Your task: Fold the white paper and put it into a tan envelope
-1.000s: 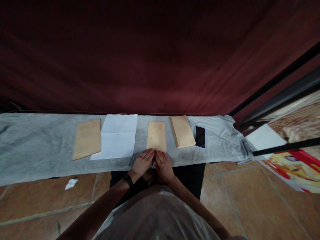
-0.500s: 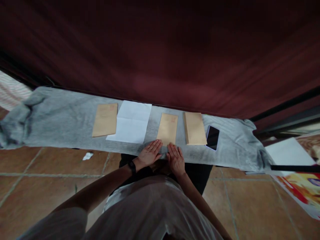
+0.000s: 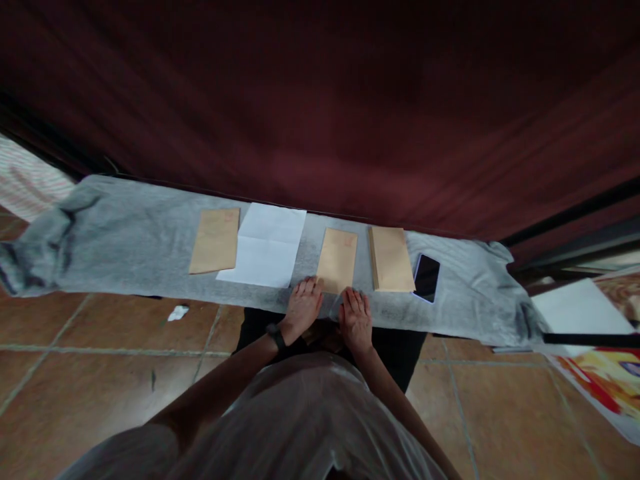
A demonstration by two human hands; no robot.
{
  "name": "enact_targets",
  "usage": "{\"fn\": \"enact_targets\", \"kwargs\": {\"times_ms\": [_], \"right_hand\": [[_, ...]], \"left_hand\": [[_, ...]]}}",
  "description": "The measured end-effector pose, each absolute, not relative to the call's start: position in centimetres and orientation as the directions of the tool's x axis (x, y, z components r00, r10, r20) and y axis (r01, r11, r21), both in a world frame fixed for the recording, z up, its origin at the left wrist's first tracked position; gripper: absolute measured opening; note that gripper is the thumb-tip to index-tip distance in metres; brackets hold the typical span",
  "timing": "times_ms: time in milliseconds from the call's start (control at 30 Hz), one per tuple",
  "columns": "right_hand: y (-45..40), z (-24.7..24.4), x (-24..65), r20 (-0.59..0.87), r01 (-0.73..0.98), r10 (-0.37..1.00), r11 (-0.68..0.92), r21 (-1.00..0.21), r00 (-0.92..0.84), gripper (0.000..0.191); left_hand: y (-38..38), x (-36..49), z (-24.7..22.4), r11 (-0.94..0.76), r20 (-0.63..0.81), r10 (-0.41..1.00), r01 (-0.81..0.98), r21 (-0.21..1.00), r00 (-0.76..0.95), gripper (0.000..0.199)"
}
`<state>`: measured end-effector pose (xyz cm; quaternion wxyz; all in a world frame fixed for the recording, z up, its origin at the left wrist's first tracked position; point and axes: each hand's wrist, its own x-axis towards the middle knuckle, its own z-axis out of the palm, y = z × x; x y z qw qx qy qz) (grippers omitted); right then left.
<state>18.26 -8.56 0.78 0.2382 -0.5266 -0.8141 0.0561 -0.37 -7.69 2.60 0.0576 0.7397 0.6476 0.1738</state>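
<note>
In the head view, a brown envelope with a faint red mark lies in front of me on the grey cloth. My left hand, wearing a dark wristband, rests at its lower left corner, palm down with the fingers laid out on the cloth. At the lower right corner lies my right hand, also palm down with its fingers extended. Neither hand shows anything in its grasp. A stack of brown envelopes sits to the right. Further left are a creased white sheet and another brown envelope, which touch.
A phone lies just right of the stack. Beyond the cloth's far edge hangs a dark red curtain. White crumpled paper is on the tiled floor. A colourful printed sheet shows at the far right.
My left hand has turned and its fingers have drawn closer together by the envelope's corner. My right hand has shifted slightly, its fingers less spread. The whole view has moved a little.
</note>
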Motion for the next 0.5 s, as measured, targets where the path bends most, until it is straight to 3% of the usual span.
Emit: {"fn": "enact_targets", "kwargs": {"times_ms": [100,200,333,400,500], "right_hand": [[-8.4,1.1,17.7,0.319,0.847,0.894,0.416,-0.331,-0.314,0.045],[-8.1,1.5,17.3,0.299,0.855,0.903,0.401,-0.331,-0.308,0.044],[-7.6,1.7,16.8,0.288,0.87,0.908,0.388,-0.305,-0.304,0.037],[-7.2,1.8,16.5,0.293,0.883,0.912,0.372,-0.288,-0.288,0.034],[-6.5,2.2,15.8,0.261,0.907,0.934,0.314,-0.281,-0.243,0.03]], "left_hand": [[-6.4,0.6,2.7,-0.074,0.207,0.978,0.92,0.386,-0.008,0.037],[-5.0,0.4,2.3,-0.044,0.253,0.96,0.83,0.556,-0.119,0.034],[-2.9,-0.7,1.6,0.142,0.007,0.95,0.453,0.88,-0.311,0.04],[-2.3,-0.9,1.6,0.188,-0.084,0.947,0.323,0.928,-0.311,0.043],[-2.3,-0.4,2.3,0.162,-0.089,0.958,0.259,0.952,-0.274,0.04]]}}
